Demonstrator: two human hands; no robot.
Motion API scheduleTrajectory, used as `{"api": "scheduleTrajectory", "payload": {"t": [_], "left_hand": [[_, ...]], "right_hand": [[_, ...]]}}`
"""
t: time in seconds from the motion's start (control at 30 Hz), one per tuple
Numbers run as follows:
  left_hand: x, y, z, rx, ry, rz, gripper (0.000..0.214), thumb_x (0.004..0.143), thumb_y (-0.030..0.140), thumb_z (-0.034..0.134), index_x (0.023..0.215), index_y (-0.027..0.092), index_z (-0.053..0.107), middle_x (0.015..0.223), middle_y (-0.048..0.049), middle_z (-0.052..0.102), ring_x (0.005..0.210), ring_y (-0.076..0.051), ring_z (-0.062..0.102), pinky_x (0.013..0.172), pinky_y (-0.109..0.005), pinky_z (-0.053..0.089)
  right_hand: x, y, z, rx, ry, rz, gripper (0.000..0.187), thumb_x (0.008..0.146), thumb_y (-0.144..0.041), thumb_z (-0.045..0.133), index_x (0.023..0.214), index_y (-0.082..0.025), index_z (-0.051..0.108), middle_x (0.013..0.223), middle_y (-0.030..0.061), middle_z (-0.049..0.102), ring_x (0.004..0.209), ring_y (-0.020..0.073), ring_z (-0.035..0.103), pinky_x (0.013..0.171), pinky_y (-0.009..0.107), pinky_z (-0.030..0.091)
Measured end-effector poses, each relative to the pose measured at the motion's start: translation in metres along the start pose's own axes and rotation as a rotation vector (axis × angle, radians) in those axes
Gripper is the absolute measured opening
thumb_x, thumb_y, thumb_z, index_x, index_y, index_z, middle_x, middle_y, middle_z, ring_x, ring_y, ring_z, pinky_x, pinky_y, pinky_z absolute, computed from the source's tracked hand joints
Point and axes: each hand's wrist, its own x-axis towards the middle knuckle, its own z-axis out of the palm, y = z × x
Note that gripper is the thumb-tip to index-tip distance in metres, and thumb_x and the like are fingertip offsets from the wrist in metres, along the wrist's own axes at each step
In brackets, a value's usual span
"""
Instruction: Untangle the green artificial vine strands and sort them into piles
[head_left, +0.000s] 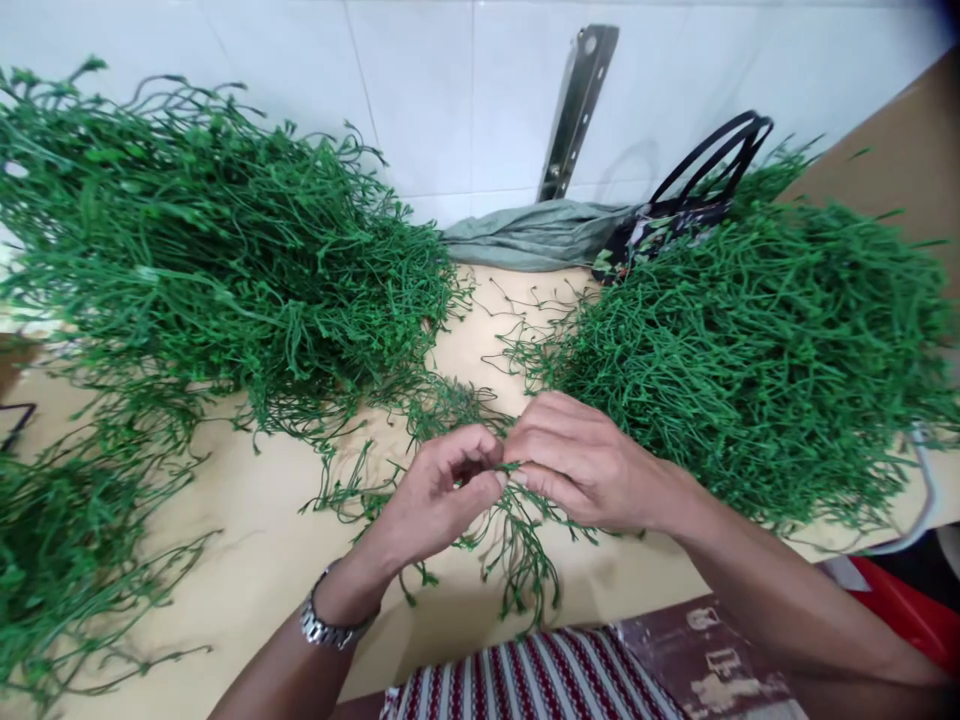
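My left hand [450, 490] and my right hand [574, 462] meet over the table, thumbs and fingertips pinched together. Between them is a thin green artificial stem [511, 467], only a short bit of which shows. Loose green stems [525, 565] lie beneath and in front of my hands, with more stems [356, 495] beside my left wrist. Just past my fingers, another small tangle [454, 405] rests on the tabletop. The right fingers hide most of what they grip.
Large heaps of green stems stand at the left [225, 270] and right [765, 370], with another pile [67, 560] at near left. Against the tiled wall [420, 90] lie a grey-green cloth [532, 237] and a black-handled floral bag [675, 225]. A cardboard sheet [892, 150] leans at right.
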Motion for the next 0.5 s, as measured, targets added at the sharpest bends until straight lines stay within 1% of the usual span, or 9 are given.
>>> {"api": "scheduleTrajectory", "payload": {"t": [0.07, 0.13, 0.2, 0.23, 0.3, 0.37, 0.43, 0.5], "left_hand": [[-0.001, 0.000, -0.002, 0.021, -0.073, 0.001, 0.016, 0.077, 0.024, 0.055, 0.064, 0.015, 0.051, 0.055, 0.0042, 0.037, 0.051, -0.008, 0.031, 0.047, -0.020, 0.026], [-0.003, 0.001, -0.005, 0.067, -0.117, 0.014, 0.022, 0.080, 0.025, 0.052, 0.060, 0.015, 0.050, 0.051, 0.0047, 0.033, 0.047, -0.008, 0.028, 0.045, -0.021, 0.024], [-0.004, 0.003, -0.007, 0.161, -0.142, 0.058, 0.025, 0.082, 0.023, 0.048, 0.058, 0.015, 0.050, 0.049, 0.0044, 0.032, 0.046, -0.008, 0.028, 0.045, -0.022, 0.023], [-0.005, 0.004, -0.009, 0.226, -0.161, 0.103, 0.026, 0.082, 0.021, 0.047, 0.057, 0.015, 0.050, 0.049, 0.0039, 0.033, 0.046, -0.009, 0.029, 0.046, -0.023, 0.023], [-0.006, 0.006, -0.012, 0.369, -0.230, 0.210, 0.028, 0.081, 0.017, 0.044, 0.054, 0.016, 0.047, 0.049, 0.0029, 0.034, 0.047, -0.010, 0.032, 0.049, -0.025, 0.025], [-0.005, 0.009, -0.015, 0.480, -0.338, 0.280, 0.029, 0.080, 0.013, 0.042, 0.052, 0.017, 0.042, 0.048, 0.0023, 0.034, 0.048, -0.011, 0.033, 0.051, -0.027, 0.025], [-0.005, 0.010, -0.017, 0.551, -0.453, 0.298, 0.028, 0.078, 0.010, 0.040, 0.051, 0.018, 0.037, 0.048, 0.0018, 0.035, 0.048, -0.012, 0.033, 0.052, -0.028, 0.024], [-0.006, 0.012, -0.019, 0.592, -0.554, 0.299, 0.028, 0.072, 0.005, 0.041, 0.051, 0.019, 0.032, 0.048, 0.0016, 0.035, 0.048, -0.013, 0.032, 0.052, -0.029, 0.022]], "right_hand": [[0.000, -0.001, 0.002, -0.016, -0.009, -0.019, 0.022, 0.089, -0.024, 0.039, 0.080, -0.014, 0.056, 0.071, 0.0046, 0.052, 0.071, 0.0148, 0.044, 0.068, 0.030, 0.037], [-0.001, -0.001, 0.004, -0.029, -0.023, -0.031, 0.024, 0.089, -0.025, 0.038, 0.078, -0.014, 0.055, 0.069, 0.0040, 0.050, 0.068, 0.0145, 0.041, 0.066, 0.030, 0.035], [-0.001, -0.001, 0.006, -0.039, -0.044, -0.042, 0.025, 0.089, -0.024, 0.037, 0.074, -0.014, 0.054, 0.068, 0.0038, 0.048, 0.067, 0.0146, 0.040, 0.065, 0.030, 0.034], [-0.001, -0.001, 0.006, -0.040, -0.060, -0.050, 0.025, 0.089, -0.023, 0.036, 0.072, -0.014, 0.053, 0.067, 0.0038, 0.048, 0.067, 0.0148, 0.039, 0.065, 0.030, 0.034], [-0.001, -0.001, 0.006, -0.018, -0.118, -0.072, 0.025, 0.088, -0.022, 0.037, 0.069, -0.015, 0.051, 0.066, 0.0032, 0.047, 0.066, 0.0148, 0.038, 0.065, 0.030, 0.033], [0.000, -0.002, 0.006, 0.045, -0.203, -0.111, 0.024, 0.088, -0.021, 0.038, 0.067, -0.016, 0.049, 0.065, 0.0020, 0.046, 0.066, 0.0143, 0.038, 0.066, 0.029, 0.034], [0.002, -0.004, 0.004, 0.105, -0.291, -0.151, 0.021, 0.086, -0.018, 0.039, 0.068, -0.017, 0.047, 0.065, 0.0009, 0.046, 0.066, 0.0138, 0.038, 0.068, 0.028, 0.034], [0.003, -0.005, 0.002, 0.119, -0.377, -0.178, 0.019, 0.084, -0.013, 0.038, 0.067, -0.018, 0.046, 0.066, 0.0008, 0.047, 0.067, 0.0139, 0.038, 0.070, 0.028, 0.034]]}}
